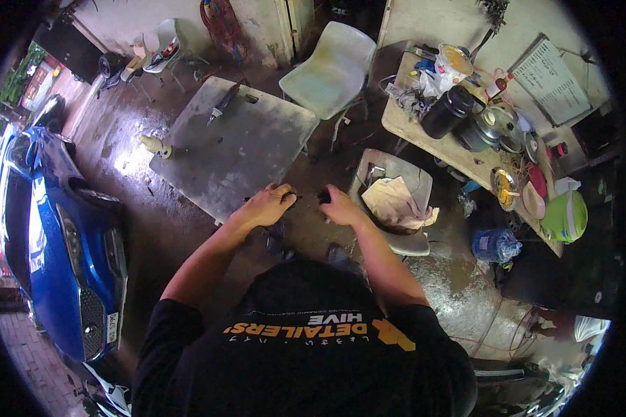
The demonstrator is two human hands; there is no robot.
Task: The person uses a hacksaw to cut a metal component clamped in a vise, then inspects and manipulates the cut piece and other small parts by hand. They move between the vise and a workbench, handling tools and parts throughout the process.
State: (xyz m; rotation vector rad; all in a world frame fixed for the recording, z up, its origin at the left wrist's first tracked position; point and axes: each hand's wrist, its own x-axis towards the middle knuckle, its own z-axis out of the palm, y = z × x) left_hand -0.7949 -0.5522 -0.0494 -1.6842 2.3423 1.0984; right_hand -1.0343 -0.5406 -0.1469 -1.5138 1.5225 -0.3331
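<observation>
My left hand is closed around a small dark object at the near edge of a grey table. My right hand is closed on another small dark piece a short gap to the right. What the dark pieces are is too small to tell. Both forearms reach forward from my black shirt. Below the hands, dark shapes on the wet floor are partly hidden.
A plastic chair with a crumpled cloth stands right of my right hand. A second chair is behind the table. A cluttered wooden bench runs along the right. A blue car is parked at left.
</observation>
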